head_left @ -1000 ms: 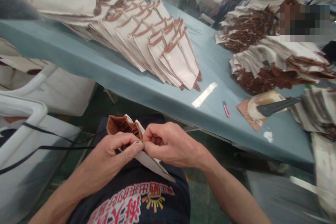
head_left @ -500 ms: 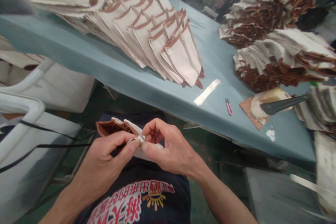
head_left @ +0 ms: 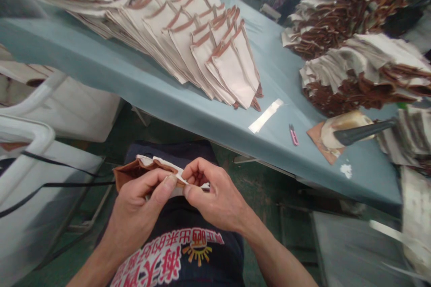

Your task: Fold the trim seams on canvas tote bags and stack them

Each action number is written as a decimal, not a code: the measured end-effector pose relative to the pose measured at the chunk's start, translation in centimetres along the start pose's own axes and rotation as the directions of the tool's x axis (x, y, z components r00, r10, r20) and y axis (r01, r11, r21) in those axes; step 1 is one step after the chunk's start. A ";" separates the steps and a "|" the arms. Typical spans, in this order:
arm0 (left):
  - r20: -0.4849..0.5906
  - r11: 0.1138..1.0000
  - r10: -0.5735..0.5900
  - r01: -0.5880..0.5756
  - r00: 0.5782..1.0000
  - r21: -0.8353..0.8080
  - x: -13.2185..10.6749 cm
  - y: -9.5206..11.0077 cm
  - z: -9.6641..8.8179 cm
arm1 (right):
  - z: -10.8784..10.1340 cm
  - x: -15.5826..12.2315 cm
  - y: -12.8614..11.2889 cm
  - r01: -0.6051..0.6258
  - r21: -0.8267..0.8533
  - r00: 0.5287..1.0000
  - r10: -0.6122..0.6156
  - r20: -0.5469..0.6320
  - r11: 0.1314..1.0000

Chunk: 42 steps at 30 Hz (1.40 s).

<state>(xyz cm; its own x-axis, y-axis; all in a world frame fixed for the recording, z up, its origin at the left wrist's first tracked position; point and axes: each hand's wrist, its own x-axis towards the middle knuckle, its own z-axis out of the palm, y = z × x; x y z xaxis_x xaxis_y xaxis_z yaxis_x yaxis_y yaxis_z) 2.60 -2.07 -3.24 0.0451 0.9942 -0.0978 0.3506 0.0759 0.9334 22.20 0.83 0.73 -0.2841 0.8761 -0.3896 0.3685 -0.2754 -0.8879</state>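
Over my lap I hold a small cream cloth pouch with a brown lining (head_left: 141, 168). My left hand (head_left: 138, 210) pinches its edge between thumb and forefinger. My right hand (head_left: 212, 195) pinches the same edge right beside it, fingers curled. The pouch's brown open end points left, and its cream body is mostly hidden behind my fingers. Both hands sit below the near edge of the blue-grey table (head_left: 141, 85).
A fanned row of flat cream pouches with brown trim (head_left: 202, 40) lies on the table. Heaps of unsorted pouches (head_left: 357, 71) sit at the right. Near the front edge lie a white strip (head_left: 266, 115), a small pink cutter (head_left: 293, 135) and a dark-handled tool on a scrap (head_left: 350, 132). White bins (head_left: 37, 143) stand at my left.
The pouch has turned flatter and its brown end has swung lower and to the left. My hands stay pinched together on its edge and have shifted slightly down.
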 end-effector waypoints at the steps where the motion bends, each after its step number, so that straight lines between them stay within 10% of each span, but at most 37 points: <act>1: -0.003 1.000 -0.011 0.011 1.000 -0.015 -0.1 -0.1 0.1 | 0.0 0.0 0.1 -0.009 -0.003 1.000 0.009 0.002 1.000; 15: 0.139 0.997 -0.003 0.014 0.990 -0.079 0.2 -0.5 0.1 | 0.0 0.5 1.1 -0.104 0.070 0.993 0.100 0.055 0.992; 36: 0.128 0.999 -0.034 0.037 0.991 -0.026 0.1 -0.1 0.2 | 1.1 -0.7 2.4 0.103 -0.172 0.992 -0.114 -0.059 0.980; 42: 0.133 0.994 0.093 -0.100 0.987 0.048 -0.1 0.1 0.3 | 1.8 -0.8 2.7 0.043 -0.086 0.999 -0.042 0.013 0.995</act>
<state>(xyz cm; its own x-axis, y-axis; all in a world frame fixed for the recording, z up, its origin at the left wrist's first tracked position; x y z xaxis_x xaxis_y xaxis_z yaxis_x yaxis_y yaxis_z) 2.94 -2.19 -3.29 0.2011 0.9780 -0.0554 0.3885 -0.0277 0.9210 21.85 -1.34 -1.76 -0.3109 0.8817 -0.3550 0.4303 -0.2025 -0.8797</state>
